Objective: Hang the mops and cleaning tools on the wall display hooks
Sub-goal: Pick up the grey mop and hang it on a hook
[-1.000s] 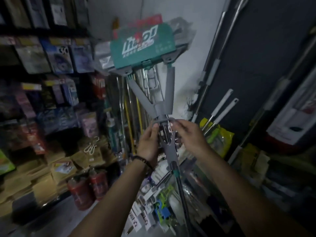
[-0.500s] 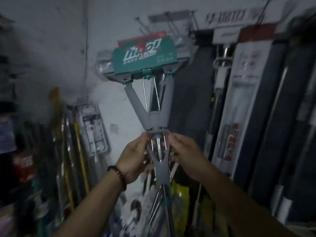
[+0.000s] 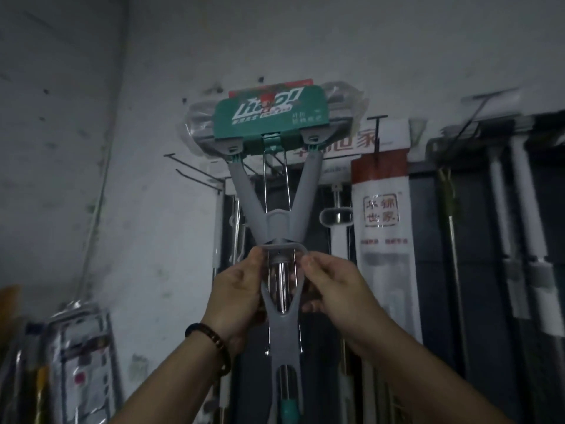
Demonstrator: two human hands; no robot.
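Observation:
I hold a grey squeeze mop [image 3: 281, 221] upright, head up, in front of a white wall. Its head wears a green card label [image 3: 270, 117] and clear plastic wrap. My left hand [image 3: 237, 290] grips the left side of the grey pull handle below the Y-shaped fork. My right hand [image 3: 331, 289] pinches the right side of the same handle. Bare metal wall hooks [image 3: 195, 171] stick out just left of the fork, below the mop head. Another hook [image 3: 377, 130] stands out to the right of the head.
Packaged mops [image 3: 380, 240] and white poles [image 3: 519, 209] hang in a dark row on the right. More wrapped cleaning tools [image 3: 82, 356] lean at the lower left. A thin cable [image 3: 101, 191] runs down the wall's corner.
The mop has gone up along the wall, and my view has tilted up from the shelves to the hooks. Both hands keep the same grip on the handle.

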